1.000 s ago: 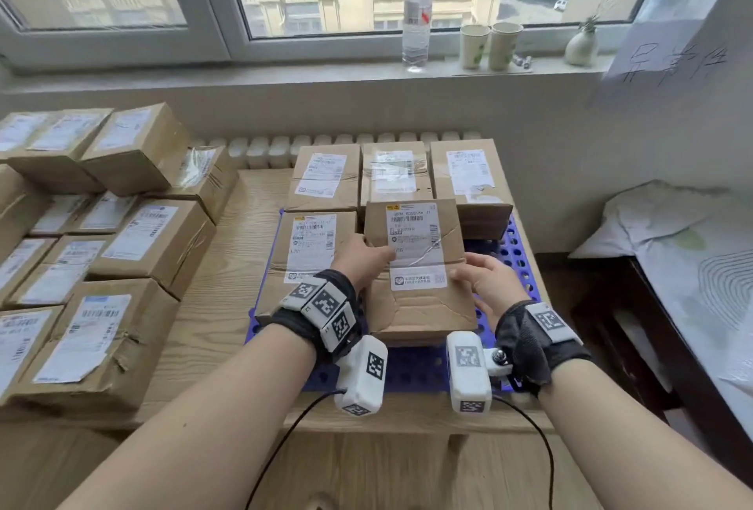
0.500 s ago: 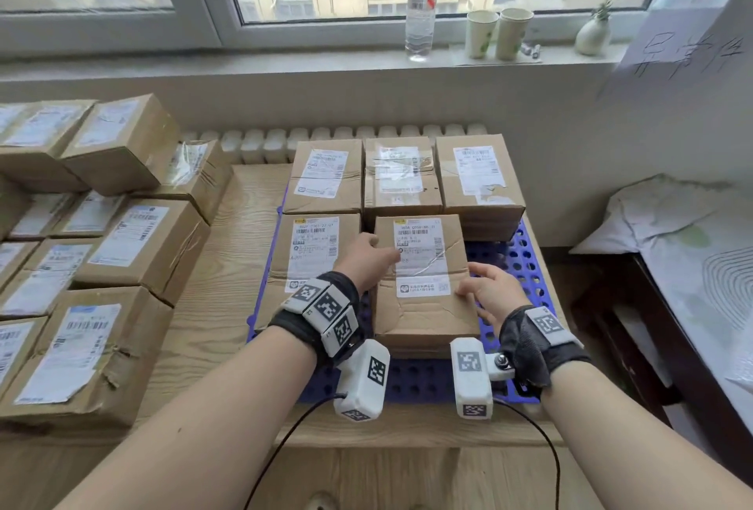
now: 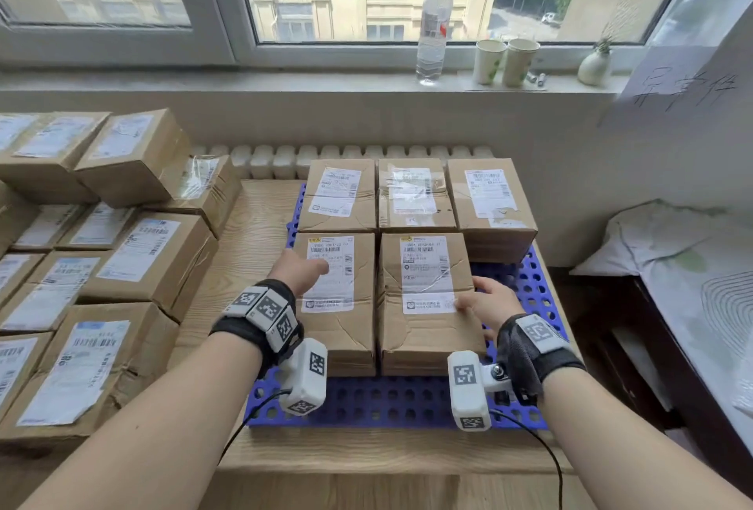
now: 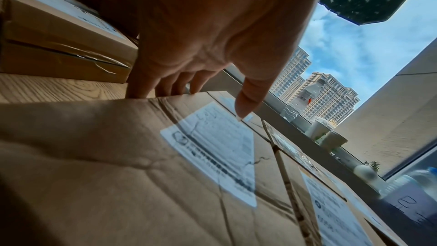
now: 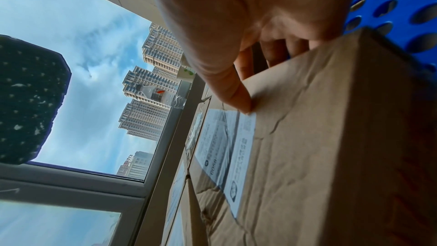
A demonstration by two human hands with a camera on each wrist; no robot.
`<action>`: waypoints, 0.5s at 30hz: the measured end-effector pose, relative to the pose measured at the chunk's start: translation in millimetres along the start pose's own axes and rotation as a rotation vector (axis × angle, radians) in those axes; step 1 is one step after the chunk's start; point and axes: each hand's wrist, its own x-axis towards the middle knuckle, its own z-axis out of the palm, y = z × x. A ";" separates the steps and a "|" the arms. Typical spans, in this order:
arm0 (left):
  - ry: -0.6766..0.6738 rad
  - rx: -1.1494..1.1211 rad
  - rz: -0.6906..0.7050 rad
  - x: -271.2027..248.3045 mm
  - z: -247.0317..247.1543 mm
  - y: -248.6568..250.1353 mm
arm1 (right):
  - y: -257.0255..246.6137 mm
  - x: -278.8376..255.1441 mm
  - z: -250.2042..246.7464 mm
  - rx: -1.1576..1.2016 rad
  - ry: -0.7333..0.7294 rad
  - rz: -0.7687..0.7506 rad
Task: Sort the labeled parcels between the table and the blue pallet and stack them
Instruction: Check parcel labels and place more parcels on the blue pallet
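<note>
A blue perforated pallet [image 3: 387, 399] lies on the wooden table and carries several labeled cardboard parcels, three in the back row and two in front. The front middle parcel [image 3: 423, 305] lies flat against the front left parcel [image 3: 338, 305]. My right hand [image 3: 485, 301] holds the middle parcel's right edge [image 5: 319, 137], thumb on top and fingers down its side. My left hand [image 3: 299, 271] rests on the front left parcel [image 4: 141, 175]; its fingers [image 4: 165, 85] hang straight over the left edge and the thumb [image 4: 246, 100] touches the label.
Stacked labeled parcels [image 3: 134, 261] fill the table to the left of the pallet. Bare pallet [image 3: 525, 285] shows at the front right, below the back right parcel [image 3: 489, 204]. A water bottle [image 3: 434, 24] and paper cups [image 3: 505, 61] stand on the window sill. A cloth-covered surface [image 3: 672, 265] lies at the right.
The parcel held tilted between both hands has come down flat onto the pallet beside the front left parcel. My left hand has shifted from it onto the front left parcel.
</note>
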 end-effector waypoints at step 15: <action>-0.022 0.047 0.040 -11.5 -4.6 4.7 | -1.5 4.2 4.2 -0.060 0.005 -0.054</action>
